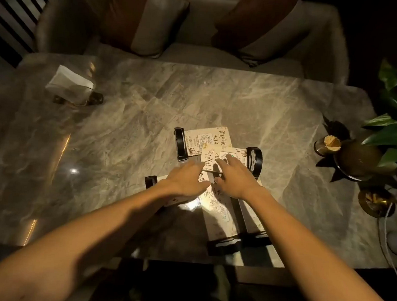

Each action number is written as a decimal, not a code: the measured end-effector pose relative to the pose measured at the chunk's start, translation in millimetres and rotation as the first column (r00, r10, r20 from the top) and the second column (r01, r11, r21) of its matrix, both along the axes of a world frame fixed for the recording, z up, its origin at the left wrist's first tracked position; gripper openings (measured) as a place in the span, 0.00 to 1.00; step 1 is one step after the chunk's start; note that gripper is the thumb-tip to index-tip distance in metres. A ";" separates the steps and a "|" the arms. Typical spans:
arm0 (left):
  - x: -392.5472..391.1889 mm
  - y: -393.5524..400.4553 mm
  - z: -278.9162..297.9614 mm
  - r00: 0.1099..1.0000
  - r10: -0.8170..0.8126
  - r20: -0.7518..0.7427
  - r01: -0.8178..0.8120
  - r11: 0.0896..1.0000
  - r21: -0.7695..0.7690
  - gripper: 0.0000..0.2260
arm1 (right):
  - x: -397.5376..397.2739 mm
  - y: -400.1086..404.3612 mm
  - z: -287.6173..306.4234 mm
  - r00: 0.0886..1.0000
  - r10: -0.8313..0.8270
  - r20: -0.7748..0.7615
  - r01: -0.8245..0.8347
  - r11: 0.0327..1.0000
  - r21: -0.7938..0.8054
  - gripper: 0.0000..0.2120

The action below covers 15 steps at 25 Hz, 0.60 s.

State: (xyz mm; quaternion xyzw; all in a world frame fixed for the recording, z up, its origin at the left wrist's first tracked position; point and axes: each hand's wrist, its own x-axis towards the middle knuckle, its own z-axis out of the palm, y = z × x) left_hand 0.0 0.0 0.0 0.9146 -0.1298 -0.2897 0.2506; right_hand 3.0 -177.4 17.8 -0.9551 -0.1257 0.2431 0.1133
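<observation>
Several cream table-sign cards on black stands lie flat in a loose pile on the marble table [148, 113]. One card marked 10 [207, 136] lies furthest back. A card marked 02 [225, 156] overlaps it, its black stand [254, 160] at the right. Two more cards [217, 206] lie nearer me, partly under my arms. My left hand [185, 179] rests with straight fingers on the pile's left side. My right hand [234, 177] lies on the 02 card, fingers spread, thumb at its near edge.
A white paper napkin holder [69, 85] stands at the back left. At the right edge are a toothpick cup [330, 144], a dark round pot with a green plant [358, 160], a gold dish [376, 203] and a white cable [386, 227]. A cushioned sofa [202, 32] faces me.
</observation>
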 end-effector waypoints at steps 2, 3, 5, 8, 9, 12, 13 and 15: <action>7.2 -7.7 -5.2 0.990 0.138 -0.041 -0.141 0.987 -0.071 0.28 | 14.2 -3.9 -13.7 0.999 0.021 0.029 -0.022 1.000 0.007 0.23; 9.7 -12.6 -7.5 0.978 0.200 -0.063 -0.206 0.971 -0.118 0.26 | 22.2 -6.3 -22.3 0.998 0.046 0.049 -0.046 0.999 0.006 0.21; 16.3 -22.6 -9.9 0.927 0.342 -0.151 -0.365 0.917 -0.163 0.20 | 38.8 -9.9 -32.6 0.997 0.055 0.056 -0.055 0.998 0.004 0.17; 29.9 -33.3 -17.1 0.843 0.511 -0.170 -0.532 0.837 -0.125 0.16 | 58.7 -17.8 -45.2 1.000 0.007 0.013 -0.006 0.999 -0.043 0.20; 32.2 -35.9 -19.2 0.818 0.548 -0.171 -0.569 0.815 -0.108 0.15 | 63.2 -20.2 -50.8 1.000 -0.015 -0.012 0.014 0.999 -0.052 0.23; 36.5 -36.5 -34.6 0.752 0.607 -0.255 -0.647 0.754 -0.112 0.13 | 72.5 -24.8 -54.8 0.997 -0.051 -0.054 0.048 0.997 -0.066 0.29; 38.2 -36.0 -36.9 0.744 0.614 -0.263 -0.655 0.748 -0.107 0.10 | 76.8 -26.7 -54.3 0.997 -0.063 -0.050 0.060 0.996 -0.062 0.27; 43.5 -36.5 -43.0 0.728 0.635 -0.260 -0.675 0.730 -0.109 0.07 | 85.7 -33.9 -46.2 0.995 -0.092 -0.048 0.090 0.995 -0.036 0.25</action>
